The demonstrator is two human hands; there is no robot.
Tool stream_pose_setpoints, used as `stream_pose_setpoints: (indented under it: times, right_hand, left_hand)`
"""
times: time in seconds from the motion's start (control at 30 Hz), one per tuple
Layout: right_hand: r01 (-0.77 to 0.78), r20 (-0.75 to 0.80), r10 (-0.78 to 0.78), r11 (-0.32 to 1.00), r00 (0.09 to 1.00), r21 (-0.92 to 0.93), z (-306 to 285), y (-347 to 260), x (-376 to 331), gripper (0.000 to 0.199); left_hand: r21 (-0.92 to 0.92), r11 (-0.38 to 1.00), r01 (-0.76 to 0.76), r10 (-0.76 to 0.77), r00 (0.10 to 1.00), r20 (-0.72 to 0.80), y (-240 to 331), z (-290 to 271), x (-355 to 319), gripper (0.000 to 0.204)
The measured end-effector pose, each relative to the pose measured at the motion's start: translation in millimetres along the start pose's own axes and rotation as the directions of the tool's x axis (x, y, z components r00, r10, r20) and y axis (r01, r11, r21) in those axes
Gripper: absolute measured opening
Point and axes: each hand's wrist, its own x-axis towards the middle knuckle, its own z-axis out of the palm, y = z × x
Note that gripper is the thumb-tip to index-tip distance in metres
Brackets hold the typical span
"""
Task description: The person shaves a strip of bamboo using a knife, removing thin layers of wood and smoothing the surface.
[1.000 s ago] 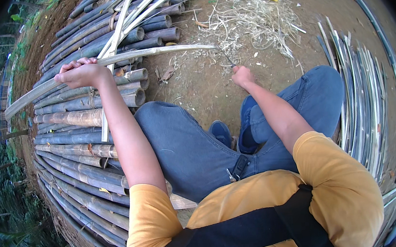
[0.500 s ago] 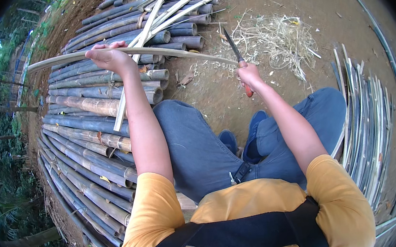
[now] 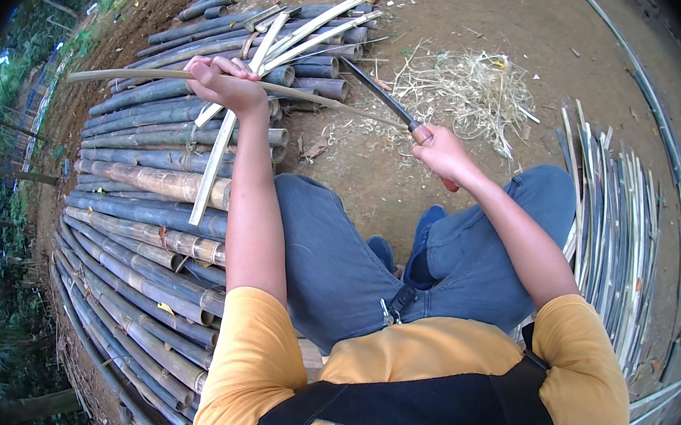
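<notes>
A long, thin bamboo strip (image 3: 319, 99) runs from the upper left across to the knife. My left hand (image 3: 226, 85) is closed around it near its middle, with the wrist bent. In my right hand (image 3: 444, 155) is a knife (image 3: 385, 97) with a dark, straight blade and an orange-red handle. The blade points up and to the left. By the base of the blade, the strip's near end meets the knife or passes just behind it; I cannot tell which. My right fingers wrap around the handle, and part of it shows below them.
Stacked bamboo poles (image 3: 150, 178) fill the left side, with pale split strips (image 3: 277, 43) lying across them. Curly shavings (image 3: 469, 91) lie on the dirt ahead. A bundle of split bamboo (image 3: 617, 241) is beside my right knee. A long pole (image 3: 653, 105) lies farther right.
My left hand has shifted right and rolled over with the strip, which now shows a narrower face. The knife has tilted further left, and my right hand is slightly lower and nearer me.
</notes>
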Motion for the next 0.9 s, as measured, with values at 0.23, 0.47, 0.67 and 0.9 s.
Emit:
stream_pose_setpoints:
  times: [0.23,0.47,0.67,0.9]
  right_hand:
    - [0.122,-0.068,-0.117,0.989,0.991,0.088,27,-26,-49,0.014]
    - [0.103,-0.081,-0.099,0.994,0.992,0.042,44,-15,-46,0.017]
    - [0.125,-0.099,-0.119,0.99,0.988,0.064,50,-25,-56,0.016]
    - [0.117,-0.111,-0.11,0.991,0.988,0.059,51,-47,-52,0.012]
  left_hand:
    - [0.035,0.989,-0.145,0.144,0.989,0.045,7,17,-16,0.049]
    - [0.036,0.984,-0.177,0.175,0.983,0.048,8,37,-34,0.051]
    - [0.053,0.969,-0.241,0.235,0.967,0.1,8,40,-42,0.045]
    - [0.126,0.97,-0.207,0.21,0.978,-0.009,-5,35,-36,0.043]
